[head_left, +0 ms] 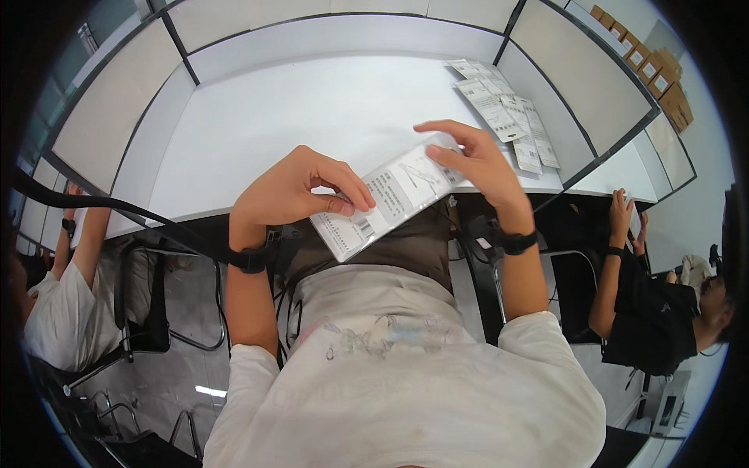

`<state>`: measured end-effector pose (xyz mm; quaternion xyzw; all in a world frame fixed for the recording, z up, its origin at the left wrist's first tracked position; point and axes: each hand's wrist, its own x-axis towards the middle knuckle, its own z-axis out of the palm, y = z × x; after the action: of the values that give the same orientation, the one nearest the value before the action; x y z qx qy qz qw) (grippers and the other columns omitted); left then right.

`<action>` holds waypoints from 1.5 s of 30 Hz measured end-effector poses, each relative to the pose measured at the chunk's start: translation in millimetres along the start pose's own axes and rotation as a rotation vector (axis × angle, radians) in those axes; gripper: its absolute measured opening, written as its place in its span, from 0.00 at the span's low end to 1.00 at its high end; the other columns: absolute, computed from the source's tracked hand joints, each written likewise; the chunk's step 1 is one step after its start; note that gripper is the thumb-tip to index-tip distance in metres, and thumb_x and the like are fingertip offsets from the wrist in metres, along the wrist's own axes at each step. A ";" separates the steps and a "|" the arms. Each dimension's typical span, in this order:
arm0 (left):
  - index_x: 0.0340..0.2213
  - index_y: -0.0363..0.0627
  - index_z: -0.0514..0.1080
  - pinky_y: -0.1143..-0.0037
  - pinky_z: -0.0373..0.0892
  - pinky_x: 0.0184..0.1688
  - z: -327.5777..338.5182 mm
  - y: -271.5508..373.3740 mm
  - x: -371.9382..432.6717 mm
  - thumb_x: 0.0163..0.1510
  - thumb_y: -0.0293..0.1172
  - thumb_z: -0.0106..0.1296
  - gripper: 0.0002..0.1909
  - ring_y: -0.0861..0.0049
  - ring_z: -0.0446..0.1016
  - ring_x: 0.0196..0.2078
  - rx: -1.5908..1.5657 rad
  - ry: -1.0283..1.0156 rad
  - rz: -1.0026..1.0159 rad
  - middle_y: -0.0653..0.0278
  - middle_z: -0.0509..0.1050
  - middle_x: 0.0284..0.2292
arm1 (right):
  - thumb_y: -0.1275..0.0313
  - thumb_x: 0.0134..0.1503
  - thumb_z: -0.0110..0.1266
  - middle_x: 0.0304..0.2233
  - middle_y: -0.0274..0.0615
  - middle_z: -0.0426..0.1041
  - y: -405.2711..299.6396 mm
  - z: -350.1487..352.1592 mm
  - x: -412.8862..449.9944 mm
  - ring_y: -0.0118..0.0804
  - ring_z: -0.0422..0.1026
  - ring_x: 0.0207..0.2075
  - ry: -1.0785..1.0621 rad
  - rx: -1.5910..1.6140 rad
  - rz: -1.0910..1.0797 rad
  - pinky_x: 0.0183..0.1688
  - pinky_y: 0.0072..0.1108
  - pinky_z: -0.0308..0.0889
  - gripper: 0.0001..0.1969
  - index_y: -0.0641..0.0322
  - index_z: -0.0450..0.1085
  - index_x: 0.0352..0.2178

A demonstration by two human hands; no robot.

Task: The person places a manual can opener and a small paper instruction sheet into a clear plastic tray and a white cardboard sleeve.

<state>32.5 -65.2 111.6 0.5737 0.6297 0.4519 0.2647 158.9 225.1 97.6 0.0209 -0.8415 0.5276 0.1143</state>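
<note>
A flat printed package in clear plastic (389, 196) is held slantwise over the near edge of the white table, its printed face with a barcode turned up. My left hand (310, 190) pinches its lower left part between thumb and fingers. At the upper right end, my right hand (471, 161) grips it, the thumb on the printed face and the index finger stretched out past the end. What lies inside the package cannot be seen. Several similar flat packages (491, 108) lie overlapping on the table beyond my right hand.
The white table (281, 99) has low partition panels (351, 35) at its back and sides. A black cable (117, 203) crosses the left side. People sit at both sides, one in black (649, 316) at right. Cardboard boxes (649, 67) stand in a row at upper right.
</note>
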 end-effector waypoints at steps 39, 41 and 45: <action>0.38 0.40 0.81 0.75 0.74 0.34 51.8 68.9 -19.9 0.50 0.15 0.58 0.13 0.68 0.80 0.34 0.289 0.206 0.363 0.59 0.82 0.34 | 0.69 0.54 0.68 0.36 0.37 0.80 283.4 -358.3 -92.7 0.47 0.78 0.31 1.525 0.509 0.429 0.33 0.35 0.73 0.14 0.59 0.75 0.42; 0.37 0.39 0.82 0.76 0.73 0.31 67.7 80.4 -24.2 0.45 0.12 0.56 0.17 0.68 0.80 0.32 0.286 0.277 0.511 0.57 0.81 0.33 | 0.68 0.49 0.71 0.39 0.42 0.81 292.9 -365.8 -94.6 0.45 0.80 0.36 1.275 -0.370 0.586 0.40 0.32 0.74 0.20 0.61 0.76 0.44; 0.33 0.35 0.82 0.76 0.75 0.30 87.4 123.0 -35.6 0.37 0.10 0.54 0.18 0.65 0.79 0.30 0.247 0.424 0.757 0.52 0.81 0.31 | 0.80 0.45 0.69 0.40 0.48 0.79 311.5 -409.3 -111.9 0.45 0.80 0.38 0.783 -0.501 0.236 0.39 0.29 0.76 0.19 0.64 0.74 0.40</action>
<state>173.6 -84.4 172.9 0.6857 0.4653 0.5457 -0.1244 288.9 718.8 -30.7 -0.3033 -0.8330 0.2863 0.3636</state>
